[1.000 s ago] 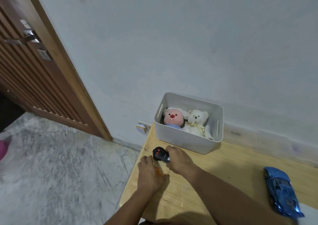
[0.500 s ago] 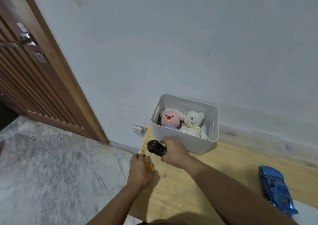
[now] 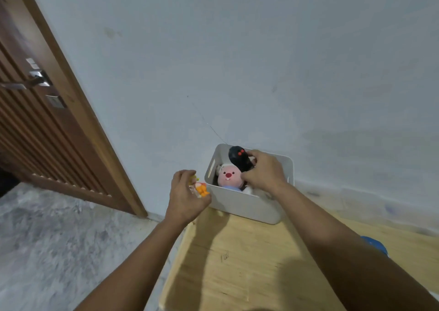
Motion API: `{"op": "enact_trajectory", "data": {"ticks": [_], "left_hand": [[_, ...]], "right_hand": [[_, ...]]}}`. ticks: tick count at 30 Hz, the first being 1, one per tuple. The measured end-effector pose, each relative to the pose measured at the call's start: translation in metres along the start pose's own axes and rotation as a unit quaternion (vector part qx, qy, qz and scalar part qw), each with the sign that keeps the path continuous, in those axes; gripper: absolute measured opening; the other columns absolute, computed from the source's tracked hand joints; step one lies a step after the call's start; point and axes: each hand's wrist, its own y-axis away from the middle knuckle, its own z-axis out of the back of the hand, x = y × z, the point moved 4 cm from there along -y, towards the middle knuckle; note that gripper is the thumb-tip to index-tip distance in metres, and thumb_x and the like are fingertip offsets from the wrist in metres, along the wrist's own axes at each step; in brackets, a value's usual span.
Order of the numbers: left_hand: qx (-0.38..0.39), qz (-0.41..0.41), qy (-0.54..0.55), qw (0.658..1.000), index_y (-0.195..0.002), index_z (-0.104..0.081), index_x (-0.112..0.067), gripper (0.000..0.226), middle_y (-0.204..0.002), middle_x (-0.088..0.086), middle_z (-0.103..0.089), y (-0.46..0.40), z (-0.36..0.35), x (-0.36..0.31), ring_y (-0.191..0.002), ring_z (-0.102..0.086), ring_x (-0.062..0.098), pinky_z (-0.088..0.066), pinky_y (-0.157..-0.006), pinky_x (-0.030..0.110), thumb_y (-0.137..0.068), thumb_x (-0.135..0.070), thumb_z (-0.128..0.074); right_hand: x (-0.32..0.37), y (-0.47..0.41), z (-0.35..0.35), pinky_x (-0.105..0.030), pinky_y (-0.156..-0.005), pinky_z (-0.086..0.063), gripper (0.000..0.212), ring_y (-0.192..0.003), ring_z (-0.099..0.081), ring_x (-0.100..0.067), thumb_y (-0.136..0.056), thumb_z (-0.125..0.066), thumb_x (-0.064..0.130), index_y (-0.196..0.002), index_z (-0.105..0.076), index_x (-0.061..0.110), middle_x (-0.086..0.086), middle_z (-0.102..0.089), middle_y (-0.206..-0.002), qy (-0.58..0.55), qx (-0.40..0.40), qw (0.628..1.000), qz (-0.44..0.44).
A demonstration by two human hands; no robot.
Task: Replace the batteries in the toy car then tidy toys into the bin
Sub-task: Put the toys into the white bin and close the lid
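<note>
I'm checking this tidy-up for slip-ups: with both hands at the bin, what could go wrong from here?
1. The right hand holds the remote over the bin; its thin antenna sticks up and might catch the rim or bend as it goes in.
2. The left hand grips a small orange toy outside the bin's left wall, past the table edge; if it slips, it probably lands on the floor.

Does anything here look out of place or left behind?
Only the blue toy car: it lies on the wooden table, mostly hidden behind the right arm, while the pink plush is already in the white bin. Nothing looks spilled or broken.
</note>
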Motion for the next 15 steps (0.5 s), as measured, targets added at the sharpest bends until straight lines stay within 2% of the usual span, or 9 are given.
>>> {"op": "enact_trajectory", "data": {"ticks": [3,5,7,11,15], "left_hand": [[-0.001,-0.019,0.008,1.000,-0.125,-0.055,-0.009,0.068,-0.119,0.003,-0.047,-0.017,0.000,-0.017,-0.099,-0.051,0.013,-0.040,-0.082,0.015,-0.063,-0.014,-0.082],[0.011,-0.028,0.014,0.999,-0.128,-0.052,-0.010,0.074,-0.118,0.002,-0.049,-0.026,-0.003,-0.028,-0.101,-0.051,0.014,-0.041,-0.085,0.021,-0.062,-0.022,-0.084],[0.021,-0.027,0.027,0.999,-0.130,-0.050,-0.010,0.082,-0.119,0.002,-0.049,-0.034,-0.007,-0.035,-0.104,-0.051,0.016,-0.039,-0.086,0.023,-0.059,-0.030,-0.085],[0.031,-0.043,0.015,0.999,-0.133,-0.049,-0.011,0.080,-0.124,0.003,-0.048,-0.047,-0.015,-0.044,-0.110,-0.049,0.017,-0.035,-0.086,0.020,-0.063,-0.025,-0.085],[0.035,-0.048,0.014,0.998,-0.131,-0.053,-0.015,0.075,-0.128,0.003,-0.046,-0.056,-0.018,-0.047,-0.108,-0.046,0.010,-0.035,-0.087,0.019,-0.065,-0.025,-0.086]], "right_hand": [[-0.028,-0.010,0.011,-0.027,-0.077,-0.047,0.048,-0.102,-0.063,-0.025,-0.071,-0.070,0.021,-0.117,-0.063,0.031,0.000,-0.071,-0.104,0.091,-0.018,0.995,-0.021],[-0.042,-0.015,0.013,-0.029,-0.075,-0.045,0.032,-0.100,-0.062,-0.027,-0.076,-0.069,0.031,-0.107,-0.065,0.028,-0.002,-0.070,-0.103,0.173,-0.017,0.984,-0.024],[-0.050,-0.016,0.012,-0.032,-0.081,-0.044,0.026,-0.102,-0.061,-0.027,-0.081,-0.065,0.033,-0.106,-0.062,0.026,-0.003,-0.067,-0.106,0.248,0.003,0.968,-0.024],[-0.056,-0.014,0.006,-0.040,-0.090,-0.036,0.027,-0.106,-0.059,-0.026,-0.084,-0.058,0.017,-0.109,-0.059,0.027,-0.001,-0.065,-0.108,0.330,0.050,0.943,-0.018],[-0.062,-0.017,-0.006,-0.045,-0.093,-0.031,0.033,-0.106,-0.059,-0.024,-0.082,-0.056,0.018,-0.113,-0.060,0.029,0.001,-0.066,-0.107,0.381,0.115,0.917,0.019]]}}
